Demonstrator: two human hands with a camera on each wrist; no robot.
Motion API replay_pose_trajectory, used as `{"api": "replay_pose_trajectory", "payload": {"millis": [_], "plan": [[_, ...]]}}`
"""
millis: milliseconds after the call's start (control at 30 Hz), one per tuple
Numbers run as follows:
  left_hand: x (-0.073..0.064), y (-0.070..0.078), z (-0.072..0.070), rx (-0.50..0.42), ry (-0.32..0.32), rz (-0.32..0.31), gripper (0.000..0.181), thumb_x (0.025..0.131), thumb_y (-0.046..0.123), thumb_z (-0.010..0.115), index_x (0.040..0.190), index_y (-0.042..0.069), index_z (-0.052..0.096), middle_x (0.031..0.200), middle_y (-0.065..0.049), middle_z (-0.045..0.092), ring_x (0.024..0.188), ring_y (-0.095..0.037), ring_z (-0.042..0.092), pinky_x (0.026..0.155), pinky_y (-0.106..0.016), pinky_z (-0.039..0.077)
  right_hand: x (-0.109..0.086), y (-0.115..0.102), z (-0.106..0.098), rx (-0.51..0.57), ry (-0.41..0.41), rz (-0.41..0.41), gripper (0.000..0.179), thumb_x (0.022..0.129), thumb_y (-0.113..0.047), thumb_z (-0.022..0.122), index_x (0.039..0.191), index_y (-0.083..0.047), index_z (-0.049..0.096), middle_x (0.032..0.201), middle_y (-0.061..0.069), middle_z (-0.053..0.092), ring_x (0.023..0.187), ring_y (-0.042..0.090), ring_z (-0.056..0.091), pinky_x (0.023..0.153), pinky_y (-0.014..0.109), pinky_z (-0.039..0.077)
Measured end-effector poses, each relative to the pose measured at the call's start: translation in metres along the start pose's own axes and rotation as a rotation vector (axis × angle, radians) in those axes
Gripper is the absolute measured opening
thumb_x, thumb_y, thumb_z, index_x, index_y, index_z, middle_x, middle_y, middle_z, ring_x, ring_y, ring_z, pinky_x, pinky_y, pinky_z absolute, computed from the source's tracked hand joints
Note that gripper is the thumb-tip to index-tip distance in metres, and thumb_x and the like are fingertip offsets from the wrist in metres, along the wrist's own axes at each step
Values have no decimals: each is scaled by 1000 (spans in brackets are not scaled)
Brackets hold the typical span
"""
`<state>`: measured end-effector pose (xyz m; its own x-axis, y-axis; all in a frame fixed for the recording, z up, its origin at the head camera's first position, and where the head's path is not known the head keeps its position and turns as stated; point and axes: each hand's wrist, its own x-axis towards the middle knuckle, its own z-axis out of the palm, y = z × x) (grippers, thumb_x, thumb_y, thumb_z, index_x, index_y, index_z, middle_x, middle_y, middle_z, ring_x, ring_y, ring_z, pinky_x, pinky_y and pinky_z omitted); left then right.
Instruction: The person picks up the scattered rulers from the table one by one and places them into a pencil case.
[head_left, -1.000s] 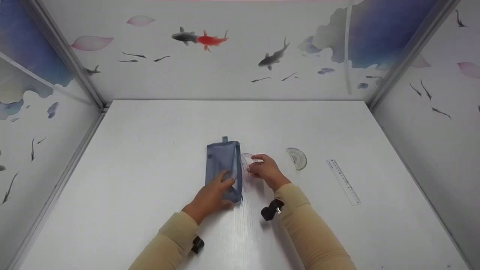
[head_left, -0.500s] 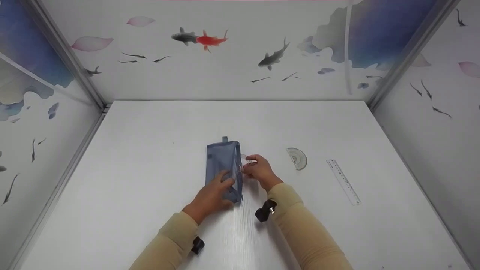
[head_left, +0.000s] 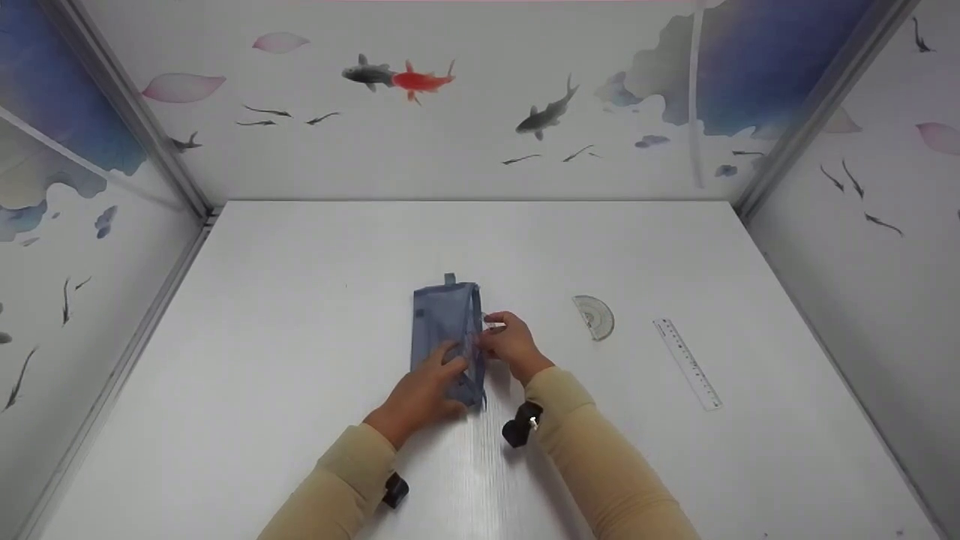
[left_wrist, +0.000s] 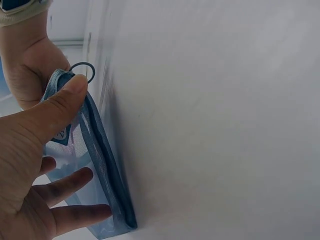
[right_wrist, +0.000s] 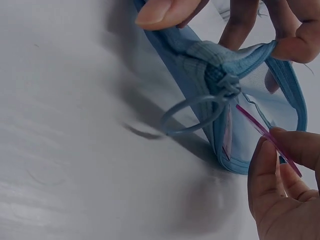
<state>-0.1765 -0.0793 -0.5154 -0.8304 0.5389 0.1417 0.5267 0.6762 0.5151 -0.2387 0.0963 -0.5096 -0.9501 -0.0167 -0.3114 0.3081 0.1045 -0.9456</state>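
Note:
A blue mesh zip pouch [head_left: 442, 311] lies lengthwise on the white table, its long zipped mouth facing right. My left hand [head_left: 424, 390] grips the pouch near its lower end; in the left wrist view the thumb lies over the zip edge, with the other fingers spread along the mesh. Pinched between thumb and fingers of my right hand [head_left: 514, 346] is a thin pink-edged plastic piece [right_wrist: 255, 122], seen edge-on, its far end inside the gaping mouth. Its full shape is hidden. Beside it, a pale pink strip [right_wrist: 228, 135] shows at the pouch's inner side.
A clear half-round protractor [head_left: 595, 318] lies right of my right hand. Farther right, a clear straight ruler [head_left: 687, 364] lies aslant. A zip-pull ring [right_wrist: 187, 103] hangs at the pouch's near end. Printed wall panels [head_left: 480, 142] enclose the table's back and sides.
My right hand has moved left to the pouch's mouth, carrying the plastic piece, which has slipped mostly out of the head view. The left hand and pouch have stayed nearly still.

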Motion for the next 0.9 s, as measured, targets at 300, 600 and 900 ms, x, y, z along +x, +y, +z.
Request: {"api": "replay_pose_trajectory", "payload": {"millis": [300,600,900], "plan": [[-1,0,-2,23,-14,15,55,75,22,83,120,10,53,143,-21,38,114,-37,56,78,-47,53,-2,-2,7,-4,-20,-12,45,85,7,61,129,6,49,103,18,61,80,19,63,75,35,55],[-1,-1,-1,10,-6,16,60,74,24,83,125,12,53,144,-21,38,112,-37,57,80,-48,53,-3,-2,12,2,-23,-6,45,86,6,61,130,7,48,103,20,63,84,22,65,77,36,56],[-1,0,-1,-1,3,27,59,73,24,83,122,12,52,143,-20,38,111,-36,58,80,-48,53,-5,-4,13,31,-66,-1,45,90,4,57,133,8,45,115,26,60,100,35,65,85,42,54]]}}
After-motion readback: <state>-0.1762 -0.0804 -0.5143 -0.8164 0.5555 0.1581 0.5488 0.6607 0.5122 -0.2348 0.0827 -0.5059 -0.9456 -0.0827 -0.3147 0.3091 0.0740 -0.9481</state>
